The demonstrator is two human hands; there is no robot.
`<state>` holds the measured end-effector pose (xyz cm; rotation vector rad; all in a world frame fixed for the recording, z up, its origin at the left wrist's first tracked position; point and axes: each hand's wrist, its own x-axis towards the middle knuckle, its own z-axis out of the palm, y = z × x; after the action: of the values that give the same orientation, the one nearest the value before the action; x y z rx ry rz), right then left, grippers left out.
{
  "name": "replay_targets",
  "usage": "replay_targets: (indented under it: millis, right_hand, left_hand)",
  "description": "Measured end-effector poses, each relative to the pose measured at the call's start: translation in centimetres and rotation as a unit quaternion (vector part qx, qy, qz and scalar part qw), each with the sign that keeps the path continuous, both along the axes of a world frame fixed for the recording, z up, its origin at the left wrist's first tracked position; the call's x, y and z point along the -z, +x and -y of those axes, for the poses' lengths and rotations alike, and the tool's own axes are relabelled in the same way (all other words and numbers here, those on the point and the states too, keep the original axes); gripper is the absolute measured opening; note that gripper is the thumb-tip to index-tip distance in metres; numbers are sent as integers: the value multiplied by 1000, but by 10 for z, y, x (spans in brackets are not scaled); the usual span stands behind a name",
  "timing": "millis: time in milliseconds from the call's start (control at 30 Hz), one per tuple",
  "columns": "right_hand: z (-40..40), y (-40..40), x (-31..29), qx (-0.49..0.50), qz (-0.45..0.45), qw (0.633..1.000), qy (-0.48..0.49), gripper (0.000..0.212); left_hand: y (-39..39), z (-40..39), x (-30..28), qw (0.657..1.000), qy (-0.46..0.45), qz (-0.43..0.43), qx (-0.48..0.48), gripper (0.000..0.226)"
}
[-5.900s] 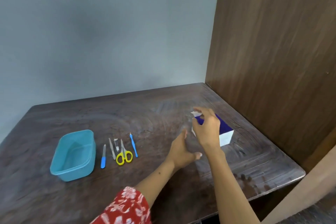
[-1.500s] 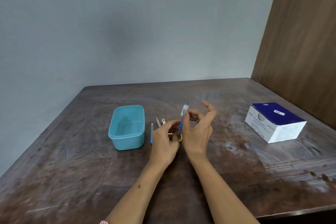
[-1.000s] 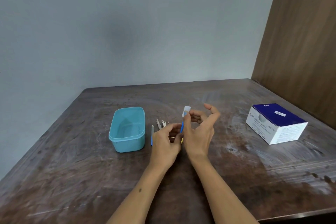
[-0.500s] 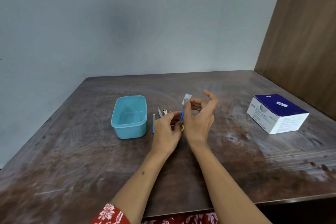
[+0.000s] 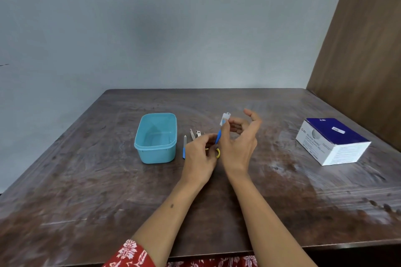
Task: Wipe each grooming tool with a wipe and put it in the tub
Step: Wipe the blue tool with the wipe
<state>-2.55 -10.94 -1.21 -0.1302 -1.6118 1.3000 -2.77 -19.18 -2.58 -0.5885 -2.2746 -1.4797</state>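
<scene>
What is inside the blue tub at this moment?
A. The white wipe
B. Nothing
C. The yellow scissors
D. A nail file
B: the blue tub shows only its bare bottom, while the right hand pinches the white wipe on the blue-handled tool that the left hand grips.

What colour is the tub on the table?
The tub is light blue, seen clearly in the head view.

Between my left hand (image 5: 200, 156) and the light-blue plastic tub (image 5: 155, 137) lies a blue-handled file (image 5: 184, 147). The worn dark wooden table (image 5: 282, 191) is bare towards the white-and-blue cardboard box (image 5: 332, 141), a brown wooden panel (image 5: 364, 50) behind it.
</scene>
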Motion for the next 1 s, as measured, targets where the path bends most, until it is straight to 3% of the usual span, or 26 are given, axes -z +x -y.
replay_targets:
  millis: [167, 567, 800, 1000]
  right_hand:
    - [1, 1, 1, -23, 25, 999, -3, 44]
    - [-2, 3, -6, 20, -28, 998, -45, 35]
    - [-2, 5, -6, -11, -16, 998, -60, 40]
    - [-4, 5, -6, -3, -27, 994, -105, 41]
  left_hand:
    - [-1, 1, 1, 1000, 0, -17, -15, 33]
    - [-2, 0, 4, 998, -26, -46, -42, 35]
    - [-3, 2, 4, 996, -33, -52, -59, 34]
    - [-3, 0, 2, 995, -2, -54, -83, 32]
